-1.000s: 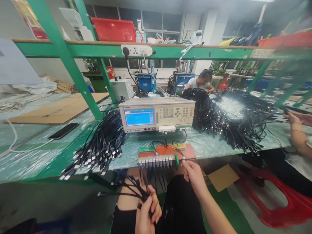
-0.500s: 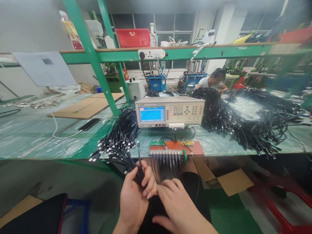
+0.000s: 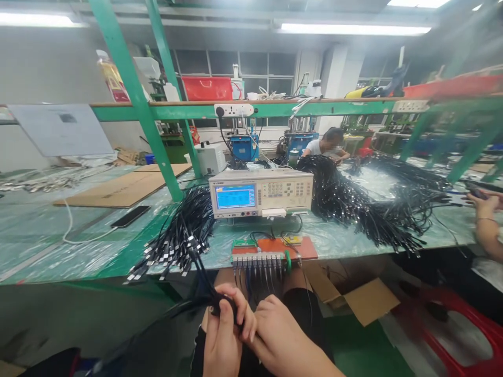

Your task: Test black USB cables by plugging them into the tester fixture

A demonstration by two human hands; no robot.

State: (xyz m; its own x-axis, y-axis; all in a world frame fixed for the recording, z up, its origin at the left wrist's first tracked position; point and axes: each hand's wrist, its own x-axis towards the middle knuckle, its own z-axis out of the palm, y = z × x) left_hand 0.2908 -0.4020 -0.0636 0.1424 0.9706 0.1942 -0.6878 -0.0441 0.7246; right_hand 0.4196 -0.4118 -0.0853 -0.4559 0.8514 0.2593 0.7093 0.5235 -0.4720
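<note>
My left hand (image 3: 230, 327) is closed around a bundle of black cables (image 3: 201, 275), low in front of the bench. Right beside it, my right hand (image 3: 277, 330) touches the left one; its fingertips are hidden behind the knuckles and the left hand. Beyond the hands, a row connector fixture (image 3: 257, 256) at the bench edge has several black cables plugged in and hanging down. Behind the fixture stands a bench meter (image 3: 283, 196) with a lit blue screen. A pile of black cables with silver plugs (image 3: 176, 235) lies left of the meter.
A large heap of black cables (image 3: 365, 209) lies right of the meter. At the left are a phone (image 3: 131, 217) and a cardboard sheet (image 3: 126, 188). Another person's hand (image 3: 487, 209) shows at the right edge, and a person (image 3: 326, 142) sits behind the bench.
The view has tilted up and shifted right. My left hand has turned and closed more around the cables, which now extend to the left. Another person's hand has come into view at the right.
</note>
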